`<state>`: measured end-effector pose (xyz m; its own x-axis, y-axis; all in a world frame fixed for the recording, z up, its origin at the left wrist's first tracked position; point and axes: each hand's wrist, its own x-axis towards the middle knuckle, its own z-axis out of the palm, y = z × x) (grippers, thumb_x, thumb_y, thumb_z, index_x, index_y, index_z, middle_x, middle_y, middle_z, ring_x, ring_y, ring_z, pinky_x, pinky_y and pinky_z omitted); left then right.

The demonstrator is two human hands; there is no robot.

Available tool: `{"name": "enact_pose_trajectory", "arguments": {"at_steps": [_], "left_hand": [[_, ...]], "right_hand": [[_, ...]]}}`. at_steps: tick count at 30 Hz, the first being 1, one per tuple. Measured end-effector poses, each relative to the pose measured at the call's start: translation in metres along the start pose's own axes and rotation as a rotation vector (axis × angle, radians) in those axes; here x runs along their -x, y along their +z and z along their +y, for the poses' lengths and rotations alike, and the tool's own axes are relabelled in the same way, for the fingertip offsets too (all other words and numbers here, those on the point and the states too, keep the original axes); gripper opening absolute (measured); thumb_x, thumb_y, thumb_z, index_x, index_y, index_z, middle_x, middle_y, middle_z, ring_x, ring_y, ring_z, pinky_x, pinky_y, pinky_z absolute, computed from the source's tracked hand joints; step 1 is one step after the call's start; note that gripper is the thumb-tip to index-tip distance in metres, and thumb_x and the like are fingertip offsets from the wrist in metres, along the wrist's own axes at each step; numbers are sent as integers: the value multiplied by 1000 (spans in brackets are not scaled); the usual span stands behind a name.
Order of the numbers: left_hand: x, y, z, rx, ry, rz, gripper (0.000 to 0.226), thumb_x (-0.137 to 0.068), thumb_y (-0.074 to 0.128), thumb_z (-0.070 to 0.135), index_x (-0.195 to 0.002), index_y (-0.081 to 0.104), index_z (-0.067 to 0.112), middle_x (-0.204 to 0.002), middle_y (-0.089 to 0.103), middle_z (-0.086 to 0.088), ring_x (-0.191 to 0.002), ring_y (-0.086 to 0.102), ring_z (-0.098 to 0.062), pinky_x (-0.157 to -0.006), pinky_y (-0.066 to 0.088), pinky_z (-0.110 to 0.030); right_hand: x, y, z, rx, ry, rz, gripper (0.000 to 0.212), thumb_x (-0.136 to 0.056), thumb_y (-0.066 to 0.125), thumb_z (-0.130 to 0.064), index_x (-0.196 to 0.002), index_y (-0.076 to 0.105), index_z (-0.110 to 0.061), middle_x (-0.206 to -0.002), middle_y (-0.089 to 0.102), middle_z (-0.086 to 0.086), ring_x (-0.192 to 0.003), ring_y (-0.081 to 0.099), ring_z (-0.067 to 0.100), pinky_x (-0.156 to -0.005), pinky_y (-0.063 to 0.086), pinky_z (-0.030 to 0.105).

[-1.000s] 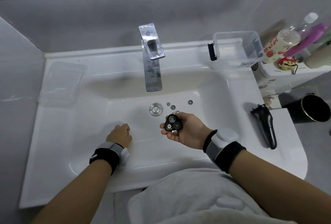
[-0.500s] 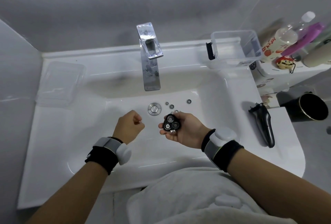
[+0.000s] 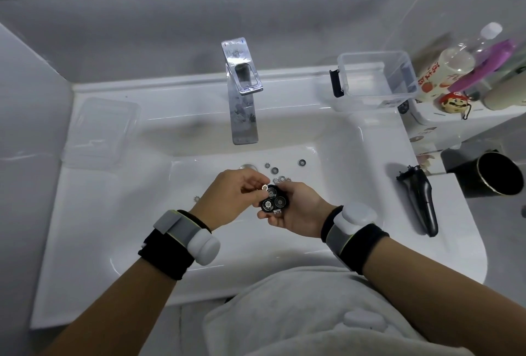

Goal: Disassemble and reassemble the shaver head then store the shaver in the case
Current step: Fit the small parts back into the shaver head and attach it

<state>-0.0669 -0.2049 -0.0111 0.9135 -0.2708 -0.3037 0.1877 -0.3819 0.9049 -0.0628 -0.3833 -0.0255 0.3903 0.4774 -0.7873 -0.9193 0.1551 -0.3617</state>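
A big white shiny sink with a tall silver metal tap sits against smooth grey walls, and a white shelf on the right holds bottles beside it.

Both forearms showing bare, no sleeves. Left hand & right hand each wearing a black wrist strap w/ grey band + rounded white module, just behind the hand. Pale grey garment showing below the hands.
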Motion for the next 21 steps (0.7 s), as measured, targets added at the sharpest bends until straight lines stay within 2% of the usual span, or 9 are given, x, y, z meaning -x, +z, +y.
{"name": "enact_pose_trajectory", "arguments": {"at_steps": [3, 7, 10, 14, 17, 21], "left_hand": [[-1, 2, -1, -80, 27, 9, 19, -81, 76, 19, -93, 71, 32, -85, 68, 7, -67, 66, -4, -67, 46, -8], [-2, 6, -3, -184, 80, 7, 19, -79, 78, 23, -95, 73, 34, -109, 57, 15, -98, 52, 9, -77, 34, 1], [-4, 7, -6, -193, 82, 7, 21, -79, 78, 24, -97, 74, 32, -112, 57, 13, -100, 50, 12, -78, 32, 4], [-5, 9, -8, -165, 70, 6, 23, -78, 79, 27, -97, 72, 38, -107, 57, 18, -98, 53, 8, -75, 36, -2], [-5, 10, -10, -119, 53, 5, 26, -76, 79, 29, -98, 70, 40, -104, 58, 14, -96, 55, 3, -76, 38, -8], [-5, 16, -12, -46, 45, 58, 21, -82, 73, 25, -95, 70, 41, -96, 64, 11, -92, 61, -1, -76, 49, -24]], "right_hand": [[1, 1, 0, 13, -6, -13, 39, -104, 28, -27, -101, 62, -9, -87, 69, 12, -71, 65, 27, -57, 46, 27], [3, 3, -1, 13, -8, -33, 33, -102, 31, -26, -94, 60, -12, -77, 66, 6, -70, 65, 27, -57, 46, 27], [4, 5, -2, 10, -18, -32, 33, -102, 31, -26, -95, 60, -11, -76, 63, 6, -70, 65, 27, -57, 46, 27], [4, 4, -3, 15, -27, -29, 33, -102, 31, -26, -95, 60, -12, -76, 62, 6, -72, 65, 27, -58, 45, 27], [5, 4, -3, 5, -30, -33, 35, -103, 29, -26, -96, 61, -11, -77, 63, 7, -71, 65, 27, -58, 45, 27], [4, 4, -3, 20, -38, -26, 36, -104, 29, -27, -100, 60, -11, -83, 66, 8, -72, 66, 27, -57, 47, 28]]}}
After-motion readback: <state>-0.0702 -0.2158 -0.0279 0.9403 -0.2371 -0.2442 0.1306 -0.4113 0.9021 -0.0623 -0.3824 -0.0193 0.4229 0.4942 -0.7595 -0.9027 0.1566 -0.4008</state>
